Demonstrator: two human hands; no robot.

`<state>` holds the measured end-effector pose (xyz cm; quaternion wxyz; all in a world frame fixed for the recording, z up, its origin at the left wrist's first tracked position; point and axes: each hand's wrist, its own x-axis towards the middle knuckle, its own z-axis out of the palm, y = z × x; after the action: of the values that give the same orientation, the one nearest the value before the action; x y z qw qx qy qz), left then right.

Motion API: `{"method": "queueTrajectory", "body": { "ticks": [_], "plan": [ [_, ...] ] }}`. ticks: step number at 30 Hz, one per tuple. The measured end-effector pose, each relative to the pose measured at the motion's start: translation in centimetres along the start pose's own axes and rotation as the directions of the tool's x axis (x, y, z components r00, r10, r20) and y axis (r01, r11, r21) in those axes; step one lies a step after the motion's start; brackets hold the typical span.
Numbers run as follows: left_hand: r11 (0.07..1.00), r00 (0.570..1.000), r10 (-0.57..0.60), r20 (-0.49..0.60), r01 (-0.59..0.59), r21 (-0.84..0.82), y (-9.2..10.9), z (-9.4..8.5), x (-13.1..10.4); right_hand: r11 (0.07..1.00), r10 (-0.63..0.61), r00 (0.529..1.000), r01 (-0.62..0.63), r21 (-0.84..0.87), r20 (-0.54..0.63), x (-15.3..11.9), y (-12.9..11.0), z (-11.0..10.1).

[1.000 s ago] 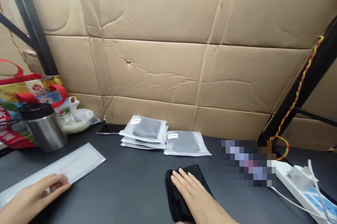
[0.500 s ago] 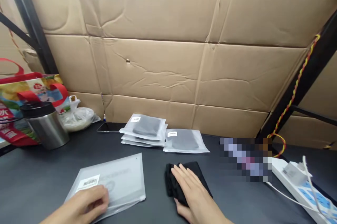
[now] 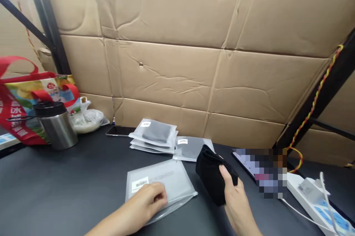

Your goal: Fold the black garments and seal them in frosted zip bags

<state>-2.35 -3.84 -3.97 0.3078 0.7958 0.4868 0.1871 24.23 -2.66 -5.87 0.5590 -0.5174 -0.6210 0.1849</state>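
Observation:
My right hand holds a folded black cloth up off the table, thumb across its near face. What kind of fabric item it is, I cannot tell. My left hand is closed at a frosted plastic zip bag, with curled fingers on its near left part; the fingertips are partly hidden. The bag lies flat in front of me, with a white barcode label beside my hand and its slider at the right corner. The raised cloth is just right of the bag.
A stack of filled frosted bags and another filled bag lie at the back. A steel flask, a red shopping bag and a phone are on the left. A blurred-out screen device and power strip are on the right.
My right hand has gone from lying flat on the black cloth to gripping and lifting it. My left hand has moved right together with the zip bag, which has turned. The view has shifted slightly.

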Motion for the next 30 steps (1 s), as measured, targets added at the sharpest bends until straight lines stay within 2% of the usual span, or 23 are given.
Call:
{"method": "queueTrajectory", "body": {
  "ticks": [2,3,4,5,6,7,8,10,12,16,18,21,22,23,25,27,30],
  "plan": [
    [0.999,1.000,0.029,0.006,-0.029,-0.036,0.9,1.1,1.5,0.984,-0.173,0.981,0.175,-0.017,0.092,-0.6,-0.5,-0.2],
    [0.998,0.999,0.040,0.011,-0.040,-0.050,1.0,1.5,2.1,0.949,-0.307,0.931,0.316,-0.014,0.199,-0.9,-0.7,-0.1],
    [0.997,0.999,0.049,0.014,-0.048,-0.063,1.0,1.8,2.6,0.880,-0.449,0.825,0.474,0.010,0.343,-1.2,-0.9,0.1],
    [0.996,0.998,0.054,0.015,-0.053,-0.071,0.9,2.0,2.9,0.799,-0.545,0.688,0.600,0.047,0.479,-1.5,-1.1,0.3],
    [0.996,0.998,0.055,0.013,-0.054,-0.076,0.7,2.1,3.2,0.732,-0.579,0.561,0.677,0.076,0.592,-1.7,-1.2,0.5],
    [0.996,0.999,0.052,0.010,-0.052,-0.076,0.5,2.0,3.4,0.696,-0.564,0.468,0.713,0.086,0.680,-1.8,-1.3,0.8],
    [0.996,0.999,0.046,0.006,-0.046,-0.072,0.3,2.0,3.6,0.687,-0.521,0.413,0.723,0.079,0.747,-1.8,-1.3,0.9],
    [0.998,1.000,0.029,-0.003,-0.029,-0.059,0.1,1.8,3.8,0.695,-0.448,0.369,0.717,0.058,0.814,-1.8,-1.4,1.1],
    [0.999,0.999,0.024,-0.021,-0.025,-0.037,0.3,1.6,3.9,0.708,-0.433,0.362,0.704,0.062,0.826,-1.6,-1.4,1.1],
    [0.996,0.995,0.067,-0.068,-0.062,0.062,1.5,1.1,3.3,0.737,-0.424,0.409,0.674,0.045,0.808,-1.8,-1.3,1.3],
    [0.987,0.993,0.097,-0.064,-0.088,0.131,2.3,0.8,3.0,0.765,-0.371,0.482,0.643,-0.033,0.794,-2.4,-0.9,2.0],
    [0.965,0.990,0.139,-0.030,-0.129,0.227,3.6,0.5,2.8,0.783,-0.273,0.652,0.578,-0.231,0.707,-4.0,0.3,4.0],
    [0.957,0.988,0.152,-0.019,-0.142,0.253,4.0,0.5,2.8,0.769,-0.268,0.685,0.575,-0.277,0.678,-4.6,0.6,4.8],
    [0.949,0.987,0.163,-0.007,-0.155,0.274,4.3,0.4,2.9,0.749,-0.283,0.696,0.590,-0.301,0.660,-5.1,1.0,5.5],
    [0.938,0.983,0.183,0.014,-0.179,0.298,4.7,0.2,3.1,0.700,-0.355,0.667,0.654,-0.287,0.655,-5.6,1.2,6.4],
    [0.934,0.980,0.198,0.019,-0.194,0.301,4.8,-0.3,3.3,0.702,-0.382,0.671,0.658,-0.272,0.636,-5.4,0.6,6.4],
    [0.942,0.977,0.212,0.013,-0.208,0.264,4.7,-1.3,3.6,0.821,-0.289,0.770,0.505,-0.267,0.569,-4.1,-1.1,5.1]
  ]
}}
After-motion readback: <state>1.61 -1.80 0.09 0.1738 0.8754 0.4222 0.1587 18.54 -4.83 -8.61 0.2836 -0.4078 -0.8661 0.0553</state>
